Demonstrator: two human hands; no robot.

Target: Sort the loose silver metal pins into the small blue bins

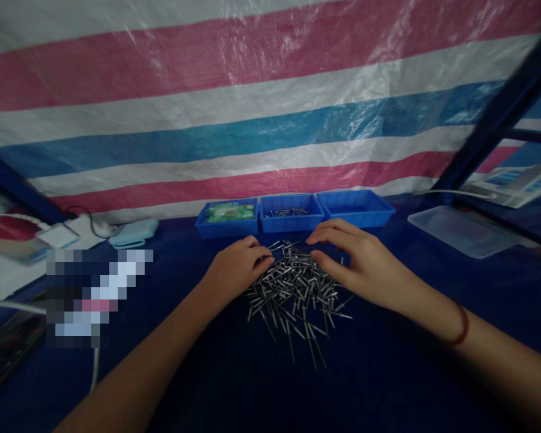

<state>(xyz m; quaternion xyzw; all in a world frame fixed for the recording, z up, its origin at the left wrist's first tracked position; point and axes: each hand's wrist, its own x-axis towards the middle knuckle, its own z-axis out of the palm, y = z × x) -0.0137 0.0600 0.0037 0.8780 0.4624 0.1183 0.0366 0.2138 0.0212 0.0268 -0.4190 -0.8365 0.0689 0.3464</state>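
Silvery blind rivets (295,282) were heaped loosely on the dark blue tabletop (270,397), between the hands and in front of a row of blue bins (360,220). The lower rivets were hidden by those above, and both forearms (171,337) were cut off by the view's edges. The left hand (237,267) was laid at the heap's left edge, its back turned up; its fingers were curled, a narrow gap was left to the thumb, and whether a rivet was held could not be told. The right hand (358,252) was poised at the upper right edge, its fingers arched and parted modestly from the thumb. More rivets were contained in the middle bin (293,225). Farther left, an area was obscured by pixelation (99,294).
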